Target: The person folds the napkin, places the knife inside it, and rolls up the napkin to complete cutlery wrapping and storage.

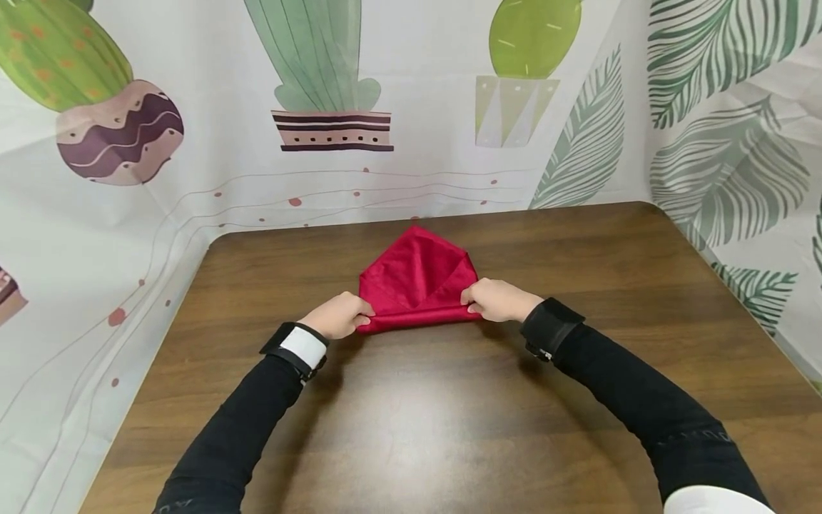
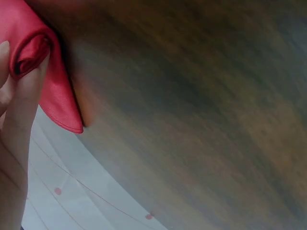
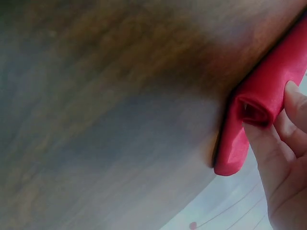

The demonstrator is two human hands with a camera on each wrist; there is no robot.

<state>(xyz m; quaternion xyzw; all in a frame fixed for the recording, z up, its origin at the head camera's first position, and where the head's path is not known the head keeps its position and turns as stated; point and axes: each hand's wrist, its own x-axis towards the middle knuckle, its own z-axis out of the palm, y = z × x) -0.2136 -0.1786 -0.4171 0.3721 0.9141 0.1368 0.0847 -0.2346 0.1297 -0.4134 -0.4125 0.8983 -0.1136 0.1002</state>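
We are observing a red napkin (image 1: 417,278) lying folded to a point near the far middle of the wooden counter (image 1: 411,414), its near edge rolled into a tube. The left hand (image 1: 337,315) is pinching the roll's left end, fingers (image 2: 21,100) curling round it. The right hand (image 1: 497,300) is gripping the right end likewise, fingers (image 3: 278,158) wrapping the open tube. We are noting a cactus-print curtain (image 1: 193,107) hanging behind the counter.
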